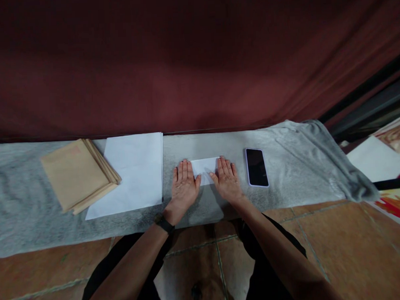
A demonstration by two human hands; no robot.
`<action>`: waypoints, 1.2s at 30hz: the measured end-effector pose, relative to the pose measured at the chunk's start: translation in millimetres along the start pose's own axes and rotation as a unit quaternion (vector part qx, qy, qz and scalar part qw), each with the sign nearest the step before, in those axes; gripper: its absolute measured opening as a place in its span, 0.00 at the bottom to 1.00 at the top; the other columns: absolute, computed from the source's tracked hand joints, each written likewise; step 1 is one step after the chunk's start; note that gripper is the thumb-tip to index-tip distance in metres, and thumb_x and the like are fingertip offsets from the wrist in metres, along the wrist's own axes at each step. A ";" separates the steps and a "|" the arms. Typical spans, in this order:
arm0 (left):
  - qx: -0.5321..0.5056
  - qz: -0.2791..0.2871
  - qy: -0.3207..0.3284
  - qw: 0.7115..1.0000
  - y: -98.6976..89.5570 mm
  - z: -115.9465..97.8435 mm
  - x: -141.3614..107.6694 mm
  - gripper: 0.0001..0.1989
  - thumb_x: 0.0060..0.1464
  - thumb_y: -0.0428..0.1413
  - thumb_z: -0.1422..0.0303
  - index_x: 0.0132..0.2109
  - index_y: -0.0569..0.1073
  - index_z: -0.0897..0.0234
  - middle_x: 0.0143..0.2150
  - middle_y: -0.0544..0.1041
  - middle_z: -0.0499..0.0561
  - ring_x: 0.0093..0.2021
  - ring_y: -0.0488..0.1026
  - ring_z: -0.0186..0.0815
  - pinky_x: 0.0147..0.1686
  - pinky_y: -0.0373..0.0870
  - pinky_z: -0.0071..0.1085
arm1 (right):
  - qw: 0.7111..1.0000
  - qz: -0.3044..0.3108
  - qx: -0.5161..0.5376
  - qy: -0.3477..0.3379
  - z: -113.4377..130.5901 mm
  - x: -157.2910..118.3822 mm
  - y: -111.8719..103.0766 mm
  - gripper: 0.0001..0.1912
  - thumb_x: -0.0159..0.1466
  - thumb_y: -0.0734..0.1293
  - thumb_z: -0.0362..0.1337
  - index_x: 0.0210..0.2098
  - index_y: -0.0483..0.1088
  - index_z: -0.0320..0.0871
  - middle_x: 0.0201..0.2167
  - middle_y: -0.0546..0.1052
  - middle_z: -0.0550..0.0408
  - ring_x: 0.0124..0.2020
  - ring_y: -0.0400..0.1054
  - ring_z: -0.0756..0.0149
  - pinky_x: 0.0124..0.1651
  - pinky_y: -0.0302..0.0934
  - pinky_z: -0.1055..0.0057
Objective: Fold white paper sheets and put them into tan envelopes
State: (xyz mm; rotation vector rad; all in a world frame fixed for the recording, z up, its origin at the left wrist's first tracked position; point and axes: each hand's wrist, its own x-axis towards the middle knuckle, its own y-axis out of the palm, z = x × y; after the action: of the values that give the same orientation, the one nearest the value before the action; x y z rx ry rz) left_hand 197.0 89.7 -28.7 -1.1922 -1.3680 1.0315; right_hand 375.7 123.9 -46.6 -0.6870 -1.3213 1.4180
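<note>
Nearest, we note a dark wristwatch (164,223), worn on the left; beyond it the left hand (184,182) lies palm down, fingers close together, thumb angled inward; the right hand (227,177) lies likewise, fingers slightly fanned; neither hand pinches anything, and both bear flat on the sides of a small white paper rectangle (205,168), seemingly folded; it rests between and partly under them, on the grey plush cloth (297,172).

We judge slippage to be the main hazard; the soft cloth may give under load, so uneven palm pressure could skew the paper or set a crooked crease; outward drag by both hands at once could strain it; lifting one side early could let a folded layer spring up, though we cannot tell how many layers there are.

We read the long axis as running left to right; the far edge tilts slightly, its right end a little farther off; the hands hide the short ends, so we cannot confirm the full length.

Farther out, the smartphone (257,167) lies screen up, apart from the right hand; stacked white sheets (137,170) lie leftward, kraft-paper envelopes (77,173) overlapping their left edge; behind hangs a dark red curtain (164,89).
</note>
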 end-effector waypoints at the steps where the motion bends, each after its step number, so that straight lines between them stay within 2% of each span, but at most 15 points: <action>1: -0.001 -0.002 -0.002 1.000 0.1 0.3 -0.4 0.35 0.71 0.40 0.59 0.73 0.56 0.84 0.76 0.54 0.71 0.77 0.50 0.54 0.74 0.49 0.54 | 1.000 -0.002 0.000 0.000 -1.2 -1.1 -0.3 0.37 0.78 0.50 0.52 0.75 0.51 0.30 0.74 0.57 0.35 0.75 0.50 0.46 0.74 0.43 0.46; 19: -0.033 -0.045 -0.021 0.998 -0.7 2.4 -6.1 0.34 0.70 0.42 0.60 0.72 0.56 0.84 0.75 0.56 0.74 0.77 0.50 0.56 0.74 0.48 0.56 | 1.000 0.004 0.004 0.004 -15.5 -14.1 -9.2 0.37 0.77 0.51 0.51 0.74 0.53 0.28 0.74 0.56 0.33 0.76 0.48 0.46 0.75 0.44 0.45; 22: -0.044 -0.042 0.012 0.998 -4.6 -5.9 -8.8 0.33 0.71 0.42 0.61 0.73 0.55 0.82 0.76 0.54 0.72 0.78 0.48 0.53 0.74 0.49 0.55 | 1.000 0.007 0.025 -0.010 -11.7 -13.8 -16.8 0.36 0.78 0.50 0.50 0.74 0.52 0.29 0.75 0.55 0.36 0.77 0.47 0.48 0.76 0.44 0.46; 28: -0.050 0.008 0.123 0.991 -4.4 -29.4 -30.6 0.32 0.68 0.41 0.69 0.74 0.52 0.80 0.77 0.54 0.68 0.78 0.45 0.48 0.75 0.50 0.50 | 0.990 0.062 0.073 -0.100 8.1 -21.1 -29.4 0.32 0.78 0.50 0.46 0.75 0.52 0.34 0.76 0.55 0.43 0.77 0.46 0.57 0.77 0.46 0.51; 32: -0.034 0.022 0.129 0.991 -0.6 -33.9 -39.3 0.32 0.67 0.39 0.72 0.75 0.51 0.80 0.77 0.54 0.67 0.78 0.45 0.47 0.75 0.51 0.51 | 0.989 0.080 0.062 -0.111 15.7 -29.9 -28.3 0.33 0.78 0.51 0.48 0.74 0.55 0.33 0.75 0.56 0.42 0.77 0.47 0.57 0.77 0.43 0.51; 36: -0.028 0.027 0.115 0.993 -1.7 -31.4 -40.5 0.31 0.68 0.40 0.70 0.74 0.52 0.81 0.77 0.53 0.69 0.78 0.44 0.48 0.75 0.51 0.49 | 0.991 0.072 0.043 -0.101 13.0 -33.7 -24.3 0.33 0.78 0.52 0.48 0.74 0.54 0.32 0.75 0.56 0.41 0.77 0.48 0.55 0.77 0.41 0.51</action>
State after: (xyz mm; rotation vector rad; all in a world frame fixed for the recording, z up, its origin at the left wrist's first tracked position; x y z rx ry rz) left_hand 228.1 49.0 -29.0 -1.3520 -1.1963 0.8665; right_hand 381.3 84.7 -28.3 -0.6037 -1.3790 1.6864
